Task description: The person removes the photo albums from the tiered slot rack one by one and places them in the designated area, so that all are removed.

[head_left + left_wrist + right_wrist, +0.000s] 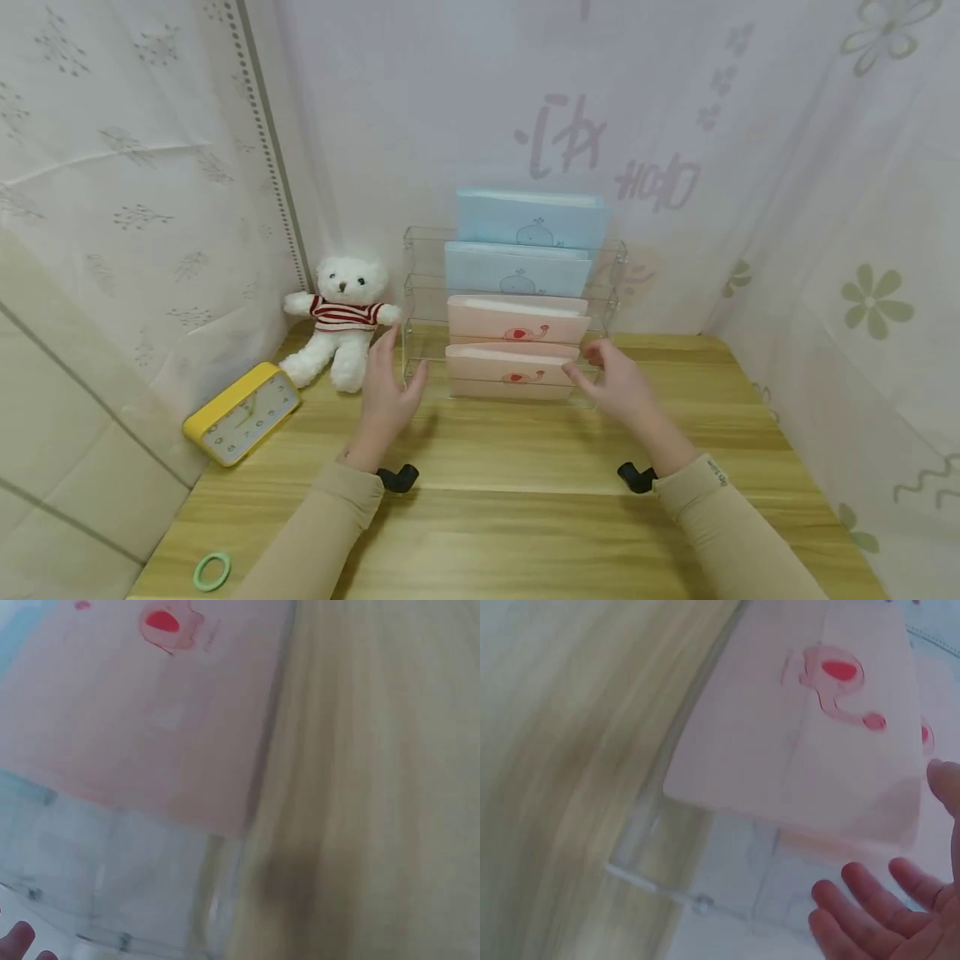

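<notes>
A clear plastic tiered rack (407, 287) stands on the wooden table. In it, stepped front to back, are a front pink folder (480, 371) with a red elephant drawing, a second pink folder (476, 318), a light blue folder (476, 267) and a rear blue folder (487, 218). My left hand (386, 402) is beside the rack's left end, thumb and fingers apart, holding nothing. At the right end is my right hand (621, 387), its thumb overlapping the front folder's right edge. The right wrist view shows that hand's fingers (870, 907) spread around the rack's corner.
A white teddy bear (345, 321) in a striped sweater sits left of the rack. In front of it lies a yellow clock (251, 417). A green ring (212, 572) rests at the table's near left. Patterned curtains (787, 167) hang behind and at the sides.
</notes>
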